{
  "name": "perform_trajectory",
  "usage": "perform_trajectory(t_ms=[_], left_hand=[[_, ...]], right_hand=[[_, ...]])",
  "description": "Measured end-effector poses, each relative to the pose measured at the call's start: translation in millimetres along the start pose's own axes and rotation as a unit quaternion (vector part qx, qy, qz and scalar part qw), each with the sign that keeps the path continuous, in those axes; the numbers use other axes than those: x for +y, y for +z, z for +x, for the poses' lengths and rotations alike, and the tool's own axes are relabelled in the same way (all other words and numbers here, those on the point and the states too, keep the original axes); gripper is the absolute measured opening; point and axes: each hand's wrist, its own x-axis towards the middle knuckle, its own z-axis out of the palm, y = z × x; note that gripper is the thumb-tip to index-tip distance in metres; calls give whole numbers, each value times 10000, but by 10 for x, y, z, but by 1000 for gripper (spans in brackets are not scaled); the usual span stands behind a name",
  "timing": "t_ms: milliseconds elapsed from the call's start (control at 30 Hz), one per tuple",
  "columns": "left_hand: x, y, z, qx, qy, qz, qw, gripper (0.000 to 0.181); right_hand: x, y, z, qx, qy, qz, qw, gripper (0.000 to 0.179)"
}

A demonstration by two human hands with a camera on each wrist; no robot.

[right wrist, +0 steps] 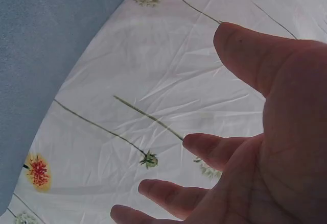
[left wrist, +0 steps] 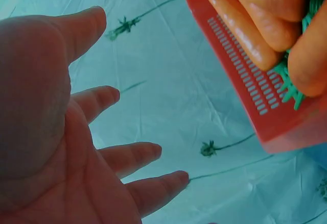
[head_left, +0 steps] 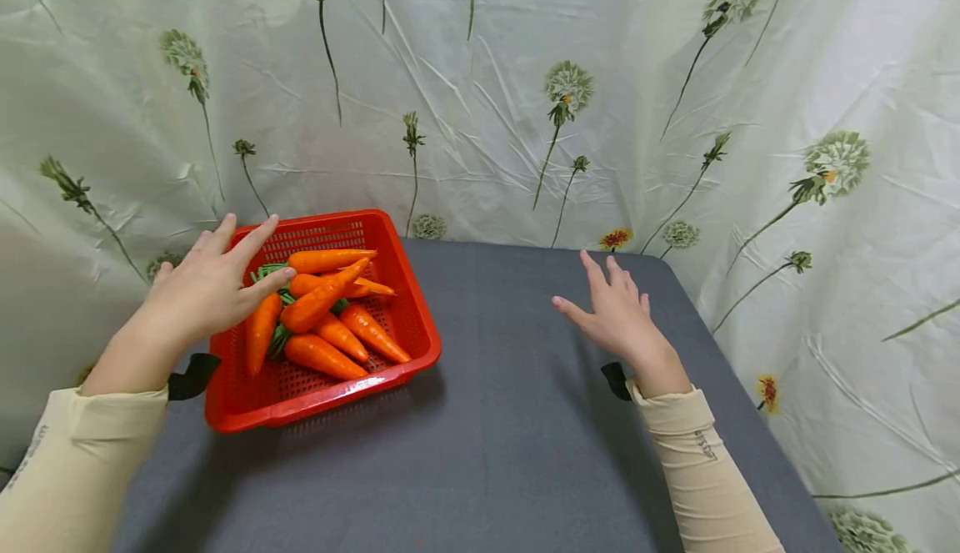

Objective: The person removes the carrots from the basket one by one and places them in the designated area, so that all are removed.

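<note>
Left hand (head_left: 202,290): spread wide, holding nothing; poised in the air by the left side of the basket (head_left: 322,405), apart from it in the left wrist view.
Right hand (head_left: 618,311): also spread and empty, well apart from the basket.
Carrots (head_left: 307,307): piled inside the basket, mostly with tips to the right and greens (head_left: 279,340) to the left.
Good grip: probably best round the thick part of an uppermost carrot, lifting straight up to avoid dragging neighbours by possibly tangled greens; steady the rim with the other hand.
Basket: red, perforated, set askew on the left.
Table (head_left: 495,369): dark grey, rounded at the far right corner, marked by soft shadows.
Curtain (head_left: 480,144): pale, creased, dandelion-printed; behind the table and along the right.
</note>
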Motion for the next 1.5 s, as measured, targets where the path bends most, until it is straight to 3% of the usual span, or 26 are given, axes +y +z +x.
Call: perform_trajectory(t_ms=[300, 500, 967, 1100, 1267, 1500], left_hand=[[-179, -69, 4, 365, -61, -243, 9990, 97], [-322, -87, -22, 509, -71, -378, 9980, 95], [-784, 62, -10, -70, -468, -1090, 9929, 97], [-869, 148, -29, -250, -506, -1688, 9840, 98], [-977, 292, -41, -546, -515, -2470, 9661, 97], [-1075, 491, -30, -680, -420, -3291, 9409, 93]], right_hand=[[-147, 38, 21, 105, -542, 25, 9985, 79], [-252, 64, 22, -73, -613, 77, 9981, 78], [-498, 135, 153, -304, -914, -30, 9953, 72], [-555, 158, 193, -358, -985, 19, 9945, 72], [-619, 188, 244, -435, -1048, 64, 9935, 70], [-684, 216, 308, -545, -1065, 49, 9928, 68]])
